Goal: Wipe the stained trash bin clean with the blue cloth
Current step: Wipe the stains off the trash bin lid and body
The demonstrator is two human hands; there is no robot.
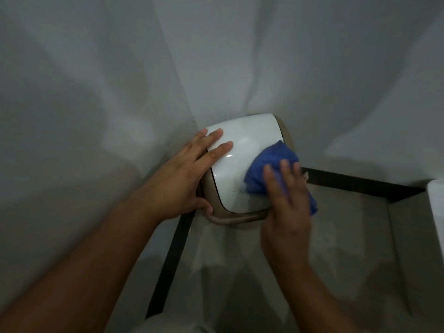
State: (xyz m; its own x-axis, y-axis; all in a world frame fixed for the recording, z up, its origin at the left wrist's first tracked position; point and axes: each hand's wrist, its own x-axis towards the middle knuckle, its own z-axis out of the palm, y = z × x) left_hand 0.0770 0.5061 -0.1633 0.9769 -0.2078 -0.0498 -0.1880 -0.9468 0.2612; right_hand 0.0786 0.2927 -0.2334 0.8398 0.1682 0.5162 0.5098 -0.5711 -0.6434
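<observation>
Trash bin sits in the corner where two white walls meet, white lid on a beige body. Both hands on it.

Left hand: flat and spread, palm against the lid's left edge, fingers reaching across the top of the lid, thumb hooked round the beige rim below. Bracing, not gripping anything else.

Right hand: fingers spread, pressed flat on the blue cloth. Cloth is bunched under and beyond the fingertips, on the lid's right side, with a fold sticking out past the hand's right edge. Hand is motion-blurred.

Just left of the right hand, on the bare lid, a few small dark specks. Between the two hands the lid is glossy and looks clean.

Below the hands: pale floor with a dark strip along the wall base. Far right of the right hand, a white edge of something, cannot tell what.
</observation>
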